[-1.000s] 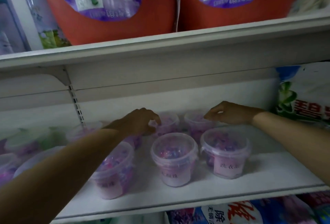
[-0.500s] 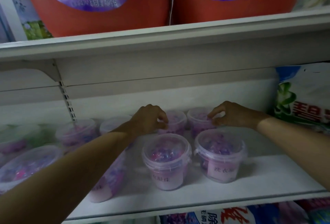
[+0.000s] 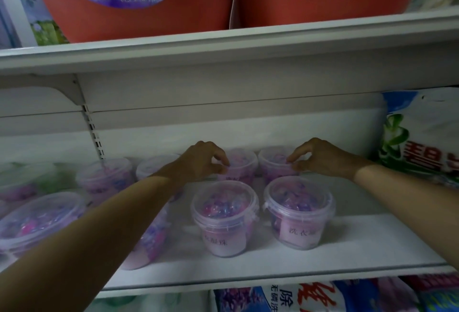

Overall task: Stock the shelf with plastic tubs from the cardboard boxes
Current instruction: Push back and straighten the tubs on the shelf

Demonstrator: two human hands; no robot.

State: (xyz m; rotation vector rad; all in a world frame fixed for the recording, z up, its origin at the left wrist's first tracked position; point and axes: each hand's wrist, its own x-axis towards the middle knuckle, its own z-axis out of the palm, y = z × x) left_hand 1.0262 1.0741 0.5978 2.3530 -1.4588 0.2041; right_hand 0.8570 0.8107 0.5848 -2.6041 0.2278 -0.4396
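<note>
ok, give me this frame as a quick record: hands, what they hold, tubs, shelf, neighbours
left hand: pinches rim of back-left tub
right hand: pinches rim of back-right tub
front-left tub: upright, lid on, untouched
front-right tub: upright, lid on, untouched
more tubs: further left, one partly hidden by the left forearm
shelf: white, bare stretch at right
above: orange jugs
right: printed bag

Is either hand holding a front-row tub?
No: the left hand pinches the left back tub, the right hand the right back tub; the two front tubs before them stand untouched.
</note>
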